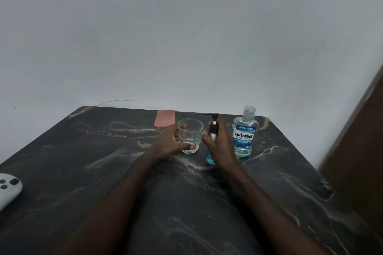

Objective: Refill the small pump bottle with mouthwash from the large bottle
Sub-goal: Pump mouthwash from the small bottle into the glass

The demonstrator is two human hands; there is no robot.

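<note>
Refill not begun: capped Listerine bottle (245, 132) untouched, right hand (220, 147) wrapped round pump bottle (213, 141), pump still on; left hand (170, 143) clasping glass tumbler (190, 135).

A home room: dark marble-look table (103, 172) against a bare wall (186, 37), remote control (8, 189) lying on it

Clear glass tumbler (190, 135), glossy plastic large bottle (244, 132), dark marble-look table (103, 151).
</note>
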